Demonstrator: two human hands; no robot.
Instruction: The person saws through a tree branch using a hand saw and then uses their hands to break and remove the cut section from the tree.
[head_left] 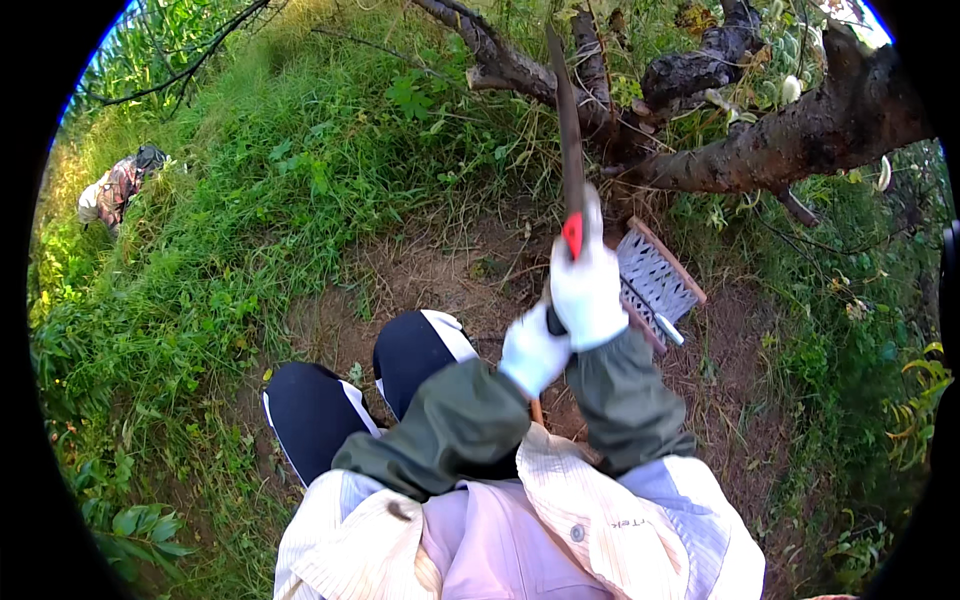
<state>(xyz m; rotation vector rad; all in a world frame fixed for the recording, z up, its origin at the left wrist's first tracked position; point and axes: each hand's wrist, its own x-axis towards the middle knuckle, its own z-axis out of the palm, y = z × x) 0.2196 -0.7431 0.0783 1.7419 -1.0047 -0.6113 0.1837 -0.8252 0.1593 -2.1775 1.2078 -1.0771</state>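
Beyond right grip (pixel 587 290), saw (pixel 570 150) extends forward; right grip clenched on it, left grip (pixel 535 347) nearby, hold unclear.

Brown ground (pixel 735 410), scattered dry straw (pixel 430 268) and a wood-edged gray woven seat (pixel 655 275) on it, green grass (pixel 250 225) alongside

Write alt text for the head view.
The white-gloved right hand grips a long-bladed tool pointing toward tree branches; the left hand, also gloved and blurred, is close by. A woven frame sits on soil near grass.
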